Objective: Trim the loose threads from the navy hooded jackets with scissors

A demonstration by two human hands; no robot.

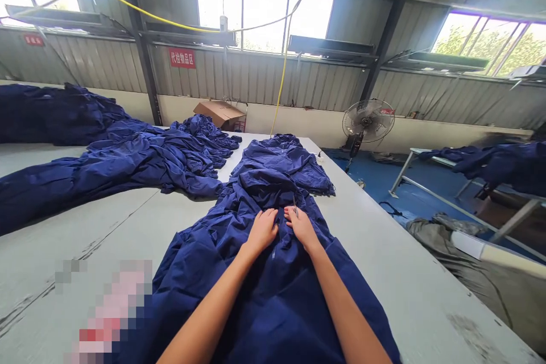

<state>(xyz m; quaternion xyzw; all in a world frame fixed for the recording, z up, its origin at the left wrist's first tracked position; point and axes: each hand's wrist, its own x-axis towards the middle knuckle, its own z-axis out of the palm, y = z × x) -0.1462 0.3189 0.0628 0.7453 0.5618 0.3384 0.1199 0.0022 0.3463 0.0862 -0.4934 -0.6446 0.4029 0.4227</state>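
Note:
A dark navy garment (273, 307) lies spread along the white table in front of me, its cloth bunched around both hands. My left hand (263, 228) is closed on the bunched cloth, its fingertips bent into the folds. Just beside it, my right hand (302, 226) is closed around a small pair of thread snips (295, 206), whose metal tip points up and away from me. The right fingertips are close to the cloth; whether they also pinch it I cannot tell. Another folded navy garment (284, 159) lies just beyond.
Heaped navy garments (140, 156) cover the left of the white table (367, 239). A cardboard box (219, 112) stands behind its far end. To the right are a standing fan (367, 120), a bench frame (443, 196) with navy cloth, and grey covered goods (460, 261).

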